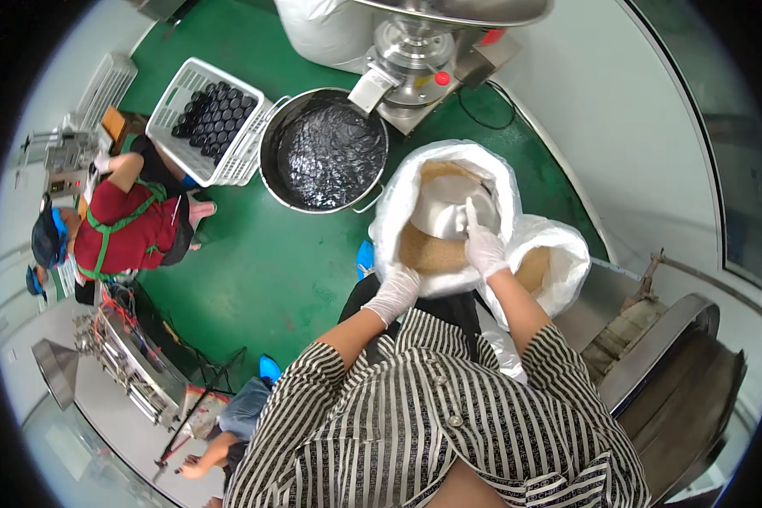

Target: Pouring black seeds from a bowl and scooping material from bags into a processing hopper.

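Our left hand [395, 289] pinches the sack [501, 182] near left, likely steadying it; our right hand [485, 251] curls round the scoop [442, 200].

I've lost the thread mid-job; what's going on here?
The person's white-gloved right hand reaches into a large white plastic-lined sack of brown granular material, one finger near a shiny rounded metal vessel; its grip is unclear. The white-gloved left hand is at the sack's near rim. A smaller white plastic bag with similar contents stands to the right. Ahead on the left is a round steel pot, glossy black inside, beside a white plastic crate of black round-topped items.
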The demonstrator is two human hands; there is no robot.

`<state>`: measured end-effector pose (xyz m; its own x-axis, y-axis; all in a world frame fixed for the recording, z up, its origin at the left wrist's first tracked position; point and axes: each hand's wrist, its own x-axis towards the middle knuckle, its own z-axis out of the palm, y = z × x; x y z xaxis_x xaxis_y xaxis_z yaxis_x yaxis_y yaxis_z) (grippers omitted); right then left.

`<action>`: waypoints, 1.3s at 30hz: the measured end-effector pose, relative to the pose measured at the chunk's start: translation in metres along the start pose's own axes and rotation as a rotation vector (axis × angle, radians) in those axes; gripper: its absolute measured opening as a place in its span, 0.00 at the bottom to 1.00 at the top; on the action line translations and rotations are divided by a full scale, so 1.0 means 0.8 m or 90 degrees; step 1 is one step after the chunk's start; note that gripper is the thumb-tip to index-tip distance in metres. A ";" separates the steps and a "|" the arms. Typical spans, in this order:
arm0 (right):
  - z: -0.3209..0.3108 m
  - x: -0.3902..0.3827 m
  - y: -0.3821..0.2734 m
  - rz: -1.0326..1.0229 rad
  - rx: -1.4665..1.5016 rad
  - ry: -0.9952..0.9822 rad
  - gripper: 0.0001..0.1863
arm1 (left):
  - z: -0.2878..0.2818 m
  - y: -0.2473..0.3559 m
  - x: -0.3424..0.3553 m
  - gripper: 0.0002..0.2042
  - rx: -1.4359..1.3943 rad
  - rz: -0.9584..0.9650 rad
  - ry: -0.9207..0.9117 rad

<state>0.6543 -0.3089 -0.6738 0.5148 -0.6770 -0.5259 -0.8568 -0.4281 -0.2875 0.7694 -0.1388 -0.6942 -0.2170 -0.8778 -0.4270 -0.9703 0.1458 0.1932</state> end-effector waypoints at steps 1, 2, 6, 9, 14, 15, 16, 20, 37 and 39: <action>0.010 0.023 -0.007 -0.017 -0.051 -0.040 0.43 | 0.012 0.011 -0.003 0.07 -0.003 0.061 0.047; 0.032 0.047 0.005 0.016 -0.068 -0.106 0.43 | 0.012 0.019 -0.008 0.08 -0.039 0.094 0.091; 0.072 0.064 0.001 0.097 -0.045 -0.194 0.44 | 0.011 0.017 -0.019 0.12 -0.193 0.073 -0.022; 0.058 0.037 0.006 0.084 -0.064 -0.201 0.44 | -0.061 0.001 -0.031 0.24 -0.302 -0.062 0.393; 0.046 -0.026 0.018 0.033 -0.055 -0.223 0.46 | -0.037 -0.037 0.015 0.28 -0.650 -0.550 0.273; 0.038 -0.039 0.017 0.044 -0.079 -0.244 0.46 | -0.018 -0.039 0.027 0.28 -0.662 -0.554 0.279; 0.045 -0.048 0.039 -0.014 -0.059 -0.201 0.46 | 0.000 -0.041 0.039 0.26 -0.749 -0.532 0.326; -0.020 -0.078 0.031 -0.032 -0.098 -0.275 0.41 | 0.023 -0.049 0.018 0.16 -1.085 -0.500 0.448; 0.041 -0.028 0.068 -0.123 -0.136 -0.203 0.39 | -0.006 -0.048 0.008 0.16 -0.963 -0.594 0.388; 0.012 -0.045 0.064 -0.135 -0.138 -0.225 0.39 | 0.039 -0.036 0.013 0.16 -0.996 -0.532 0.480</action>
<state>0.5912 -0.3007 -0.6770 0.6042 -0.3313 -0.7247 -0.6880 -0.6758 -0.2646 0.7917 -0.1376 -0.7319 0.6815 -0.5457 -0.4876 0.2501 -0.4525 0.8560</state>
